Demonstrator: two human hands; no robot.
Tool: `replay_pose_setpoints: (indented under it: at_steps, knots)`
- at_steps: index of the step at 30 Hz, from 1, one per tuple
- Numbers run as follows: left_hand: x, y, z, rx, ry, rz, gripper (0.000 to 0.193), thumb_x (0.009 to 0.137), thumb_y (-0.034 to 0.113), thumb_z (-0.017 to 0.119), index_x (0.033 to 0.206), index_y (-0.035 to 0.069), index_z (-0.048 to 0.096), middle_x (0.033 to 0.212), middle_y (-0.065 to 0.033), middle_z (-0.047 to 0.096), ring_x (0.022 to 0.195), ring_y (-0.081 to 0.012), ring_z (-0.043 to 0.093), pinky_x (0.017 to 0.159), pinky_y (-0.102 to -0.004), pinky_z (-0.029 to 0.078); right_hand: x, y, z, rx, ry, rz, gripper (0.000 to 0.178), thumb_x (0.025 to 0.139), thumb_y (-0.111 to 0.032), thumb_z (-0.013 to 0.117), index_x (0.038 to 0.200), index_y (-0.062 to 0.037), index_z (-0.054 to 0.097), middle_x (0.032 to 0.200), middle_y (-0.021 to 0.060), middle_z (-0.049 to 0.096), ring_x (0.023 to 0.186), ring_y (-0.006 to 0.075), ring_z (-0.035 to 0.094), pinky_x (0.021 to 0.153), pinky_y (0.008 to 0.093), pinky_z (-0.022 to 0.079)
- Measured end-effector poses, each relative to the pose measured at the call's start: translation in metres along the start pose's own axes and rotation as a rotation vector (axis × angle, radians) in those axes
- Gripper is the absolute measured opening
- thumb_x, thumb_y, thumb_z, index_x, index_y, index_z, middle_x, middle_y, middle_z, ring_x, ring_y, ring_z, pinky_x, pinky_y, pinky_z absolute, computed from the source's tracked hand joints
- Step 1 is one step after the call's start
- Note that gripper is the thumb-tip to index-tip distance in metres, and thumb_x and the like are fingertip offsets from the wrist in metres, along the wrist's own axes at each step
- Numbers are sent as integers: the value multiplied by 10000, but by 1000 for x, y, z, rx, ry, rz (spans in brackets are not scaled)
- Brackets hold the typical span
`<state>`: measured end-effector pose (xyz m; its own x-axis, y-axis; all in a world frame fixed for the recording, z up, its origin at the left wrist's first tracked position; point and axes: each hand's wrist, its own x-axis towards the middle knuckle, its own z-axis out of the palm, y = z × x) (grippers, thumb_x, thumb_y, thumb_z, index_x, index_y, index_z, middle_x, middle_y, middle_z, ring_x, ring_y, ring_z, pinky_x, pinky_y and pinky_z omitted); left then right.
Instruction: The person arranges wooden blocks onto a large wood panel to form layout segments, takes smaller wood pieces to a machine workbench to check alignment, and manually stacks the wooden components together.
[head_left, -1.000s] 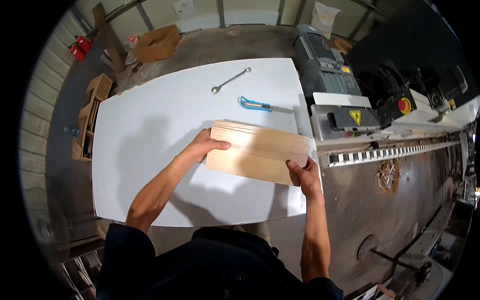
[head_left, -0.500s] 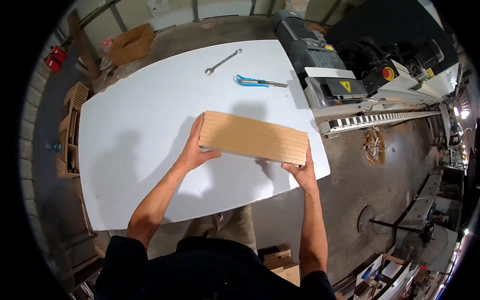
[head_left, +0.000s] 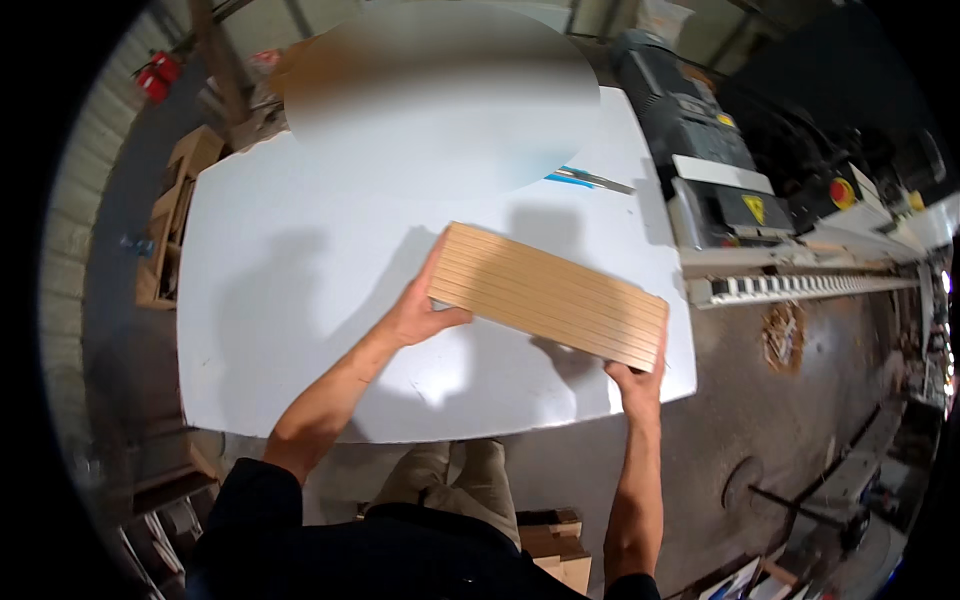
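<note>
Between my two hands is a stack of light-brown wooden boards [head_left: 548, 295], their long edges lined up side by side. It is tilted, its right end closer to me than its left, and its shadow falls on the white tabletop [head_left: 235, 370]. My left hand [head_left: 420, 312] is closed round the left end, thumb at the near lower edge. My right hand [head_left: 642, 378] grips the right end, its thumb also at the near edge; some of its fingers are hidden behind the boards. Farther back lies a blue-handled utility knife [head_left: 598, 181], partly covered by a blurred patch.
A grey machine [head_left: 690, 115] with a red stop button [head_left: 842, 192] stands beyond the table's right edge. A toothed rail [head_left: 810, 288] runs off from it. Wooden crates [head_left: 172, 225] stand along the left side. Cardboard boxes [head_left: 560, 550] lie on the floor near my legs.
The stack has shifted to the right in view and its right end has dropped toward me, both hands keeping hold. A blurred patch now covers the wrench and part of the knife.
</note>
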<state>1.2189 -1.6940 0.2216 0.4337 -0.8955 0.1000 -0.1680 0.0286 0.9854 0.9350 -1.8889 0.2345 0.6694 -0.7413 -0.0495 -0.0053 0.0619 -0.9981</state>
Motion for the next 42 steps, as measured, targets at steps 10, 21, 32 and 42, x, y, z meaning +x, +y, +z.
replay_pose_setpoints:
  at_steps: [10,21,32,42]
  knots:
    - [-1,9,-5,70,-33,19,1091,646,-24,755,1498,99,84,1533,-127,191,1407,-254,211,1126,-374,242,-3,0,-5,-129,26,-8,1060,623,-204,882,1436,-8,230,1189,77,521,1065,176,517,913,321,450]
    - [-1,0,-7,112,46,-43,906,632,17,793,1409,2,328,1330,-109,483,1208,-201,467,981,-341,421,-5,2,-11,-321,-5,-28,1005,598,0,827,1436,-32,274,1413,147,398,1288,260,404,1055,362,370]
    - [-4,30,10,133,-273,-128,670,599,120,653,1229,-35,488,949,-29,563,812,-128,538,735,-252,445,-145,-2,11,-266,395,-72,1102,554,-18,840,1467,-78,226,1526,158,195,1417,284,158,1160,389,162]
    - [-67,74,108,41,-1208,-66,848,499,155,722,1289,-29,476,1246,-85,485,1149,-206,473,992,-316,364,-425,-24,173,-33,1169,221,1055,606,-47,819,1463,-32,204,1515,161,235,1394,259,240,1138,349,225]
